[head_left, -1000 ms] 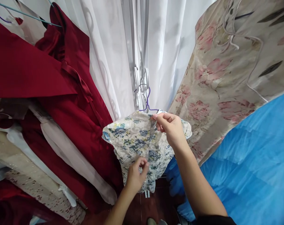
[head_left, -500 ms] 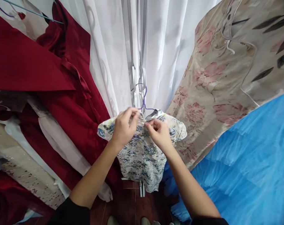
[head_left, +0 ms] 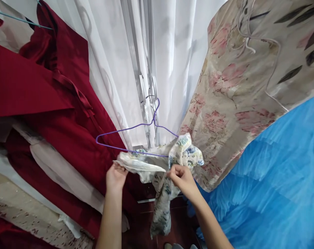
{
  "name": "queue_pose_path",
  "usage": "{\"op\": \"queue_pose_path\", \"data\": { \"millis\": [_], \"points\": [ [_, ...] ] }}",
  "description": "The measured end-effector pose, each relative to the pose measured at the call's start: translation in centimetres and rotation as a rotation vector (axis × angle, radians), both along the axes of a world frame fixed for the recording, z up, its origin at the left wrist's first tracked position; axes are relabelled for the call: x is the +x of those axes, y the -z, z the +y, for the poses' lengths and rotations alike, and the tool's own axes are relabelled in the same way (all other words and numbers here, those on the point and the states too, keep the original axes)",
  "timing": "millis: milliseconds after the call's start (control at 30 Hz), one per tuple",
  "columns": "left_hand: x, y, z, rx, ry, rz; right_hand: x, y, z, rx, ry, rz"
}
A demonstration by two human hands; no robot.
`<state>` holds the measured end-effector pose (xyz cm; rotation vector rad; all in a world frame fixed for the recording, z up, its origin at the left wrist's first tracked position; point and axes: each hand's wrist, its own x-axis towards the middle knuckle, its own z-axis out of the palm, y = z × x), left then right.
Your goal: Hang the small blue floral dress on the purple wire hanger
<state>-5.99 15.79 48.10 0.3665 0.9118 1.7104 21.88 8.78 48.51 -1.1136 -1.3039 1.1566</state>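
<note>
A purple wire hanger [head_left: 137, 126] hangs from its hook in front of the white curtain. On its right arm still rests one shoulder of a small floral blouse [head_left: 186, 152], white with blue and yellow print. The hanger's left arm is bare. My left hand [head_left: 117, 178] grips the blouse's left part, its pale inner side showing, below the hanger's lower bar. My right hand [head_left: 181, 178] pinches the front edge of the blouse near the middle. The lower part of the garment droops, bunched, between my hands.
Dark red garments [head_left: 66, 121] hang at the left, with a white curtain [head_left: 167, 52] behind. At the right hang a beige floral dress [head_left: 224, 97] and a blue ruffled tulle garment [head_left: 270, 173]. Dark red tiles [head_left: 146, 221] cover the floor.
The left shoulder of the blouse has come off the hanger. My left hand has moved left and down with the cloth. My right hand has lowered slightly, still pinching the front edge.
</note>
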Motion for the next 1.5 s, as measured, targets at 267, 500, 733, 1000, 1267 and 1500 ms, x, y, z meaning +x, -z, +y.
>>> {"op": "queue_pose_path", "data": {
  "millis": [267,500,733,1000,1267,1500],
  "points": [
    [9.0,1.2,-6.4,0.079,0.419,0.129,3.4,6.8,-4.2,-0.230,-0.163,-0.281],
    [14.1,-1.7,-11.9,0.391,0.755,0.851,1.4,2.1,-5.8,-0.090,-0.371,-0.154],
    [12.7,0.4,-13.0,0.314,0.815,0.940,4.2,1.2,-6.3,-0.184,-0.417,-0.011],
    [11.7,3.1,-13.1,0.232,0.847,1.396,14.2,-2.9,-1.4,0.001,-0.076,-0.054],
    [10.0,-5.8,-11.6,0.458,0.562,1.387,11.5,-8.3,9.5,0.123,0.017,0.031],
    [2.7,-8.4,-9.6,0.343,0.372,1.534,8.0,-11.7,9.3,0.002,-0.333,0.185]
  ]
}}
